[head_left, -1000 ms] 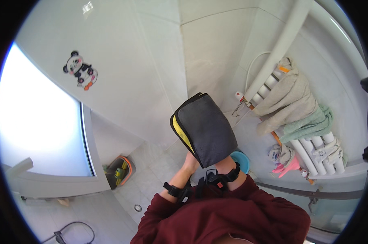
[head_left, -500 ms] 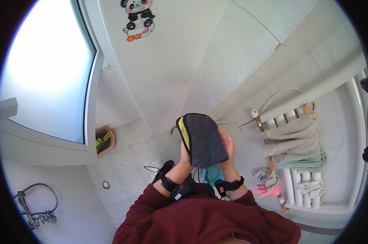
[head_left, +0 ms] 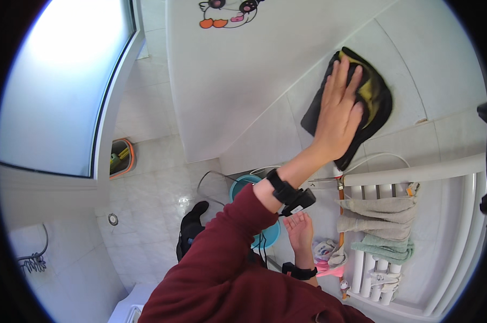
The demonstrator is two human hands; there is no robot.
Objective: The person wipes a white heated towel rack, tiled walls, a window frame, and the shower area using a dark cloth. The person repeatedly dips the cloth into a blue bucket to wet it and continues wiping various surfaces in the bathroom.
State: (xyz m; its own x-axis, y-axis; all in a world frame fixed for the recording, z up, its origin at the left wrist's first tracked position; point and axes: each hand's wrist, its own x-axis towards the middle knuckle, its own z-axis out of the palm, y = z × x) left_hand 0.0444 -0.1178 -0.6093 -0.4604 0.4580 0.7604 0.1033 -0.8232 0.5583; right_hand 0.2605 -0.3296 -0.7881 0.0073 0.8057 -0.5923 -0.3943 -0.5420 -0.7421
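High on the right, a dark grey cloth (head_left: pixel 314 110) with black edging and a yellow inner side lies spread and creased against the pale tiled wall. My left hand (head_left: pixel 337 110) presses flat on it, fingers stretched out, its arm reaching across from lower left to upper right. Part of the cloth is covered by the palm and fingers. Lower down, my right hand (head_left: pixel 300 230) is open near the light-blue basin (head_left: pixel 238 185), palm showing, holding nothing. The left forearm hides part of that basin.
A white towel rack (head_left: pixel 372 269) with grey towels (head_left: pixel 380 212) and a green towel (head_left: pixel 386 247) stands on the right. An orange-rimmed bucket (head_left: pixel 126 171) sits at left on the tiled floor, beside a frosted-glass door (head_left: pixel 66 97). Black cables hang near the basin.
The cloth was folded between both hands in front of me. My left hand has carried it up and right to the wall, where it has opened out; my right hand has let go and dropped.
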